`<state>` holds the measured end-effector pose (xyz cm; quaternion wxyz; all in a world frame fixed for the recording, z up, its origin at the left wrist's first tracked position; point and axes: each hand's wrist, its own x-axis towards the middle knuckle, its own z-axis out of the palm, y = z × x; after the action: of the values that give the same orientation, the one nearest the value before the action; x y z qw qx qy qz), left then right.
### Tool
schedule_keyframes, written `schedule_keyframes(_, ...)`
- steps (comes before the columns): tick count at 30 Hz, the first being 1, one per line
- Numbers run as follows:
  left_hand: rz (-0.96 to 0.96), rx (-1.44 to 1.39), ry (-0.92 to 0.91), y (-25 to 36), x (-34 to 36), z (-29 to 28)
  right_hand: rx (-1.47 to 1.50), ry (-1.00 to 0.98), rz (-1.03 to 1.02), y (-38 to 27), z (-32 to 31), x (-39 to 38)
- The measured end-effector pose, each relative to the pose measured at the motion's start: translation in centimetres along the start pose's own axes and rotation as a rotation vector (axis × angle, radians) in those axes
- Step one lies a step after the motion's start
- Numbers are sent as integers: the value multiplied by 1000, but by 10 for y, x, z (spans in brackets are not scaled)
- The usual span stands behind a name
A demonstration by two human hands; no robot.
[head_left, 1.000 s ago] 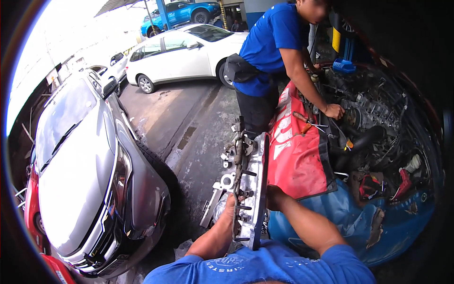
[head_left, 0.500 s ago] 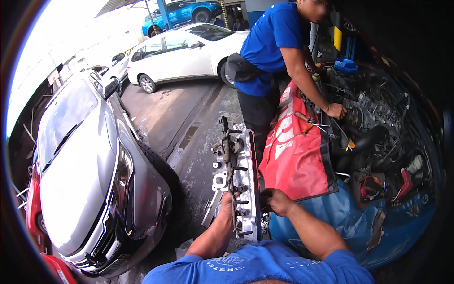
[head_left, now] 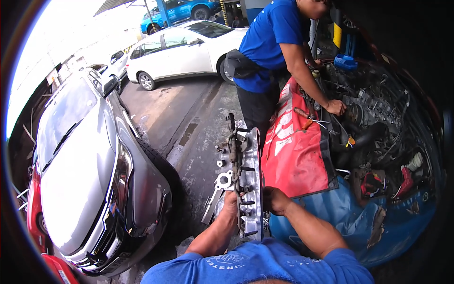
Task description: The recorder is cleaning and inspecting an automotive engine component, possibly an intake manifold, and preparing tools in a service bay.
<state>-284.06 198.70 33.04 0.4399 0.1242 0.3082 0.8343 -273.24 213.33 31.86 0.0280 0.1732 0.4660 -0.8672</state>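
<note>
Manifold (head_left: 249, 182) held upright between two hands, beside the blue fender (head_left: 326, 213).
Left hand (head_left: 230, 203) clasps its left side; right hand (head_left: 276, 200) at the right face, fingers hidden, grip can't tell. Two-sided hold likely for balance. Red cover (head_left: 295, 165) drapes the fender, probably shielding it; tools (head_left: 307, 124) lie on top. Blue tub (head_left: 345, 62) by the engine (head_left: 371, 111): contents not visible.

Left hand (head_left: 231, 202): fingers partly hidden behind the metal engine part (head_left: 251, 183).
Right hand (head_left: 277, 200): fingertips hidden by that part.
Co-worker (head_left: 274, 38), beyond the right hand: head cut by the upper edge, blurred.
Red car (head_left: 33, 203), far left of the left hand: largely hidden behind the grey car (head_left: 90, 165).
</note>
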Motion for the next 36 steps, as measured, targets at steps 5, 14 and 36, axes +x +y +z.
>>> schedule_keyframes(5,2,27,-24,-3,-2,-4,-186,7,-70,2,-1,-3)
schedule_keyframes(14,-94,-94,32,15,-23,22,-224,289,-78,-25,30,-23)
schedule_keyframes(36,-228,-167,214,15,-50,11,-575,288,-461,-11,26,30)
